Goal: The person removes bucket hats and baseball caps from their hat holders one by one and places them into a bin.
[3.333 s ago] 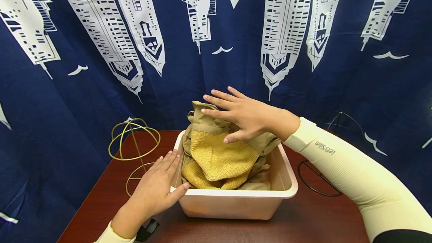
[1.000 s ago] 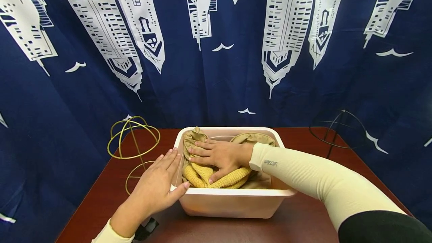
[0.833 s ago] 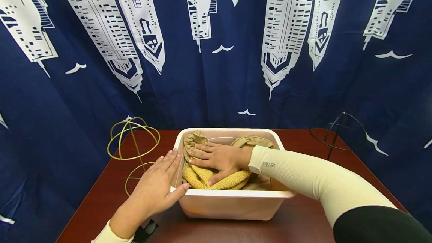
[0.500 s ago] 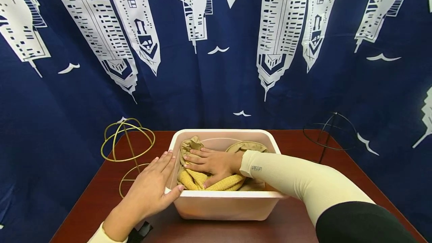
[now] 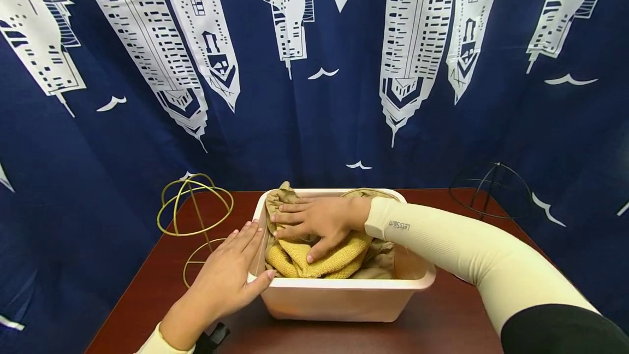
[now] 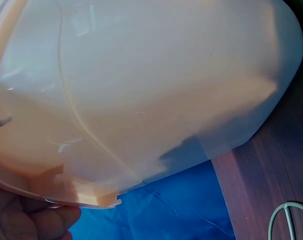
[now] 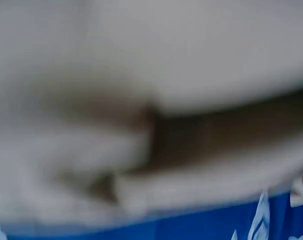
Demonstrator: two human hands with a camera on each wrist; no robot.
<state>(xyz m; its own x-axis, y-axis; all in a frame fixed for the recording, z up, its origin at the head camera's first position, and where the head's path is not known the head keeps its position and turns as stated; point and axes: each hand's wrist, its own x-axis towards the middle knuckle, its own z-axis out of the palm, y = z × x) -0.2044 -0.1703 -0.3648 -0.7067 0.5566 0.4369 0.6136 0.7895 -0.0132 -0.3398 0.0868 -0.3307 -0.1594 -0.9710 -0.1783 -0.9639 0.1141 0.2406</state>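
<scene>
A pale pink plastic bin [image 5: 339, 302] with a white rim holds crumpled khaki fabric [image 5: 380, 261] and yellow knitted fabric [image 5: 290, 258]. My right hand [image 5: 321, 220] lies palm down on the heap, fingers spread and thumb over the yellow knit. Along the left rim rests my left hand [image 5: 228, 266], its fingers straight and its thumb at the front left corner. The left wrist view has the bin's side wall [image 6: 141, 100] close up, with fingertips [image 6: 51, 220] at the rim. Blurred pale shapes fill most of the right wrist view.
On the dark red table [image 5: 442, 316], a gold wire stand [image 5: 196, 206] stands left of the bin. A black wire stand [image 5: 486, 195] is behind my right forearm. A navy curtain [image 5: 314, 124] with white building prints hangs behind the table.
My right hand came down from above the tall heap and flattened it into the bin. Over the last half second it has risen slightly with the fabric. My left hand stays on the rim.
</scene>
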